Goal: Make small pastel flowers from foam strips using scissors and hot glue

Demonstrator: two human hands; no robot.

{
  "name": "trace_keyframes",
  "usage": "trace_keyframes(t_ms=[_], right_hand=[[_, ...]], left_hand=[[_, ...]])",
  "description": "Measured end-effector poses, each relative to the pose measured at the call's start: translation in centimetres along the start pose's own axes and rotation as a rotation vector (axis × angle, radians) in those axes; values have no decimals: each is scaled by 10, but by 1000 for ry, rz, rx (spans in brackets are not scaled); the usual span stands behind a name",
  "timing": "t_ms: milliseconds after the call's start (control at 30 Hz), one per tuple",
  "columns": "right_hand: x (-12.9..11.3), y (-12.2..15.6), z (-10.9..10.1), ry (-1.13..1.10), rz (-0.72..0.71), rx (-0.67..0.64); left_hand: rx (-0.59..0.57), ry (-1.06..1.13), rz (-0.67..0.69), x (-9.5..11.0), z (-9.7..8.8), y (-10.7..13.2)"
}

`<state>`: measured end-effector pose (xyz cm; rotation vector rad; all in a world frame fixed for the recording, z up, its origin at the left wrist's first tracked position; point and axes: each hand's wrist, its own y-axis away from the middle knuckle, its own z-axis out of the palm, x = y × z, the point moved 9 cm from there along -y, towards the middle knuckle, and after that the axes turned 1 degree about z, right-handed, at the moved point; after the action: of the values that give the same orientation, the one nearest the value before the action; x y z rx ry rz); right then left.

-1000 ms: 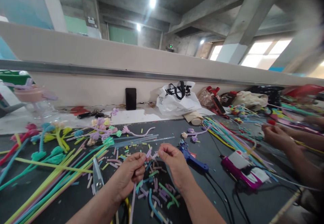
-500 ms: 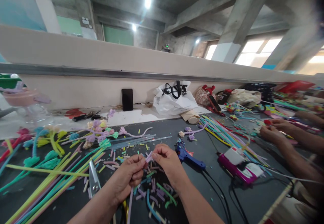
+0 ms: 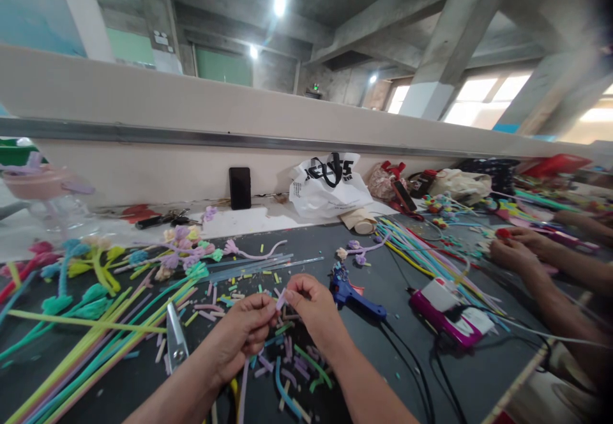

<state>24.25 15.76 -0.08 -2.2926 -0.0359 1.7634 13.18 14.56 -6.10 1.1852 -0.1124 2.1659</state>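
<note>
Fingers closed, my left hand and my right hand meet over the dark table. Both pinch a lilac piece of chenille stem between their fingertips. Below the left hand runs a longer lilac strand; whether it joins the held piece cannot be made out. Many short cut pieces in lilac, green, blue and yellow lie under and around the hands. Scissors, partly hidden by my left forearm, lie to the left. A blue glue gun rests right of my right hand.
Long chenille stems and fuzzy flowers cover the left side. Behind stand a phone and a white bag. Cords trail from the glue gun and a purple power strip. Another person's hands work at far right.
The lilac piece has turned slightly more upright between my fingertips. Both hands stay in nearly the same place. The view has shifted a little.
</note>
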Motion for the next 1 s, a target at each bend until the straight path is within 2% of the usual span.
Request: trace_keyframes(t_ms=[167, 333, 733, 1000], right_hand=[[11, 0, 3, -19, 79, -28], [9, 0, 3, -6, 93, -43], [8, -1, 0, 80, 63, -46], [11, -1, 1, 68, 58, -32]], left_hand=[[-19, -6, -3, -3, -2, -1], [-10, -23, -11, -3, -1, -1], [110, -160, 11, 0, -2, 0], [260, -421, 182, 13, -7, -1]])
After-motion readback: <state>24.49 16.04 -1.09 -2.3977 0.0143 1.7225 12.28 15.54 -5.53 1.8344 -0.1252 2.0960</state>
